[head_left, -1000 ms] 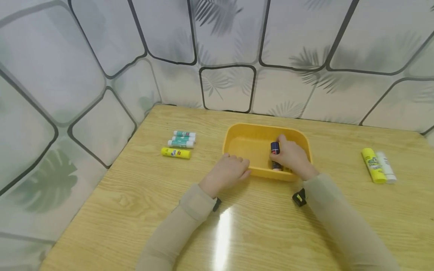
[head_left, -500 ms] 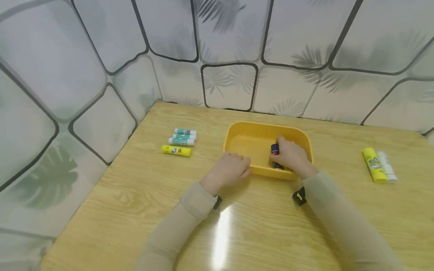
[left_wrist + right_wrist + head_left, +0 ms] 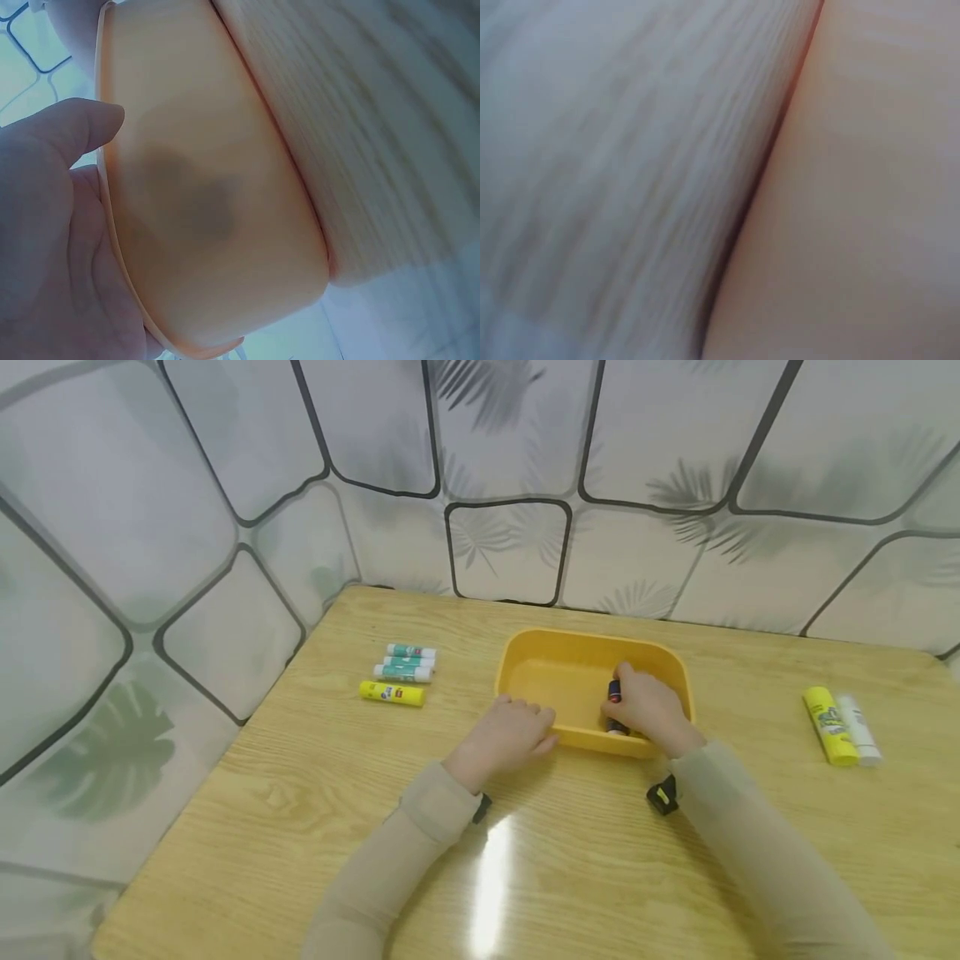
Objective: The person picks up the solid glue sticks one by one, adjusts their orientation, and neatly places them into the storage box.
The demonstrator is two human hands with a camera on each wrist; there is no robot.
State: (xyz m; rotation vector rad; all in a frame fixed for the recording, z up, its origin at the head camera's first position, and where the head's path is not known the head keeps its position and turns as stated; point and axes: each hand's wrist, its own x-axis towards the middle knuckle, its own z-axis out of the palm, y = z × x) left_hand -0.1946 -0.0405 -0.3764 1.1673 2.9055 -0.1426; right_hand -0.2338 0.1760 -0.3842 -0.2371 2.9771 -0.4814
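Currently my right hand (image 3: 651, 708) grips a dark-blue tube (image 3: 615, 690) inside the yellow tray (image 3: 555, 681); my left hand (image 3: 501, 737) pinches the tray's near side. Wood-grain table (image 3: 300, 777) shows a glare streak (image 3: 491, 885); leaf-print backdrop (image 3: 510, 556) behind.

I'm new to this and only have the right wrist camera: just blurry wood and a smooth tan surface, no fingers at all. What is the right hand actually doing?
Observer: The head view shows it. The right hand is holding a dark blue tube inside the yellow tray.
Operator: Oh, neat! And the other hand, is it just lying around somewhere?
Observer: No, the left hand grips the tray's rim; the left wrist view shows its thumb on the outside.
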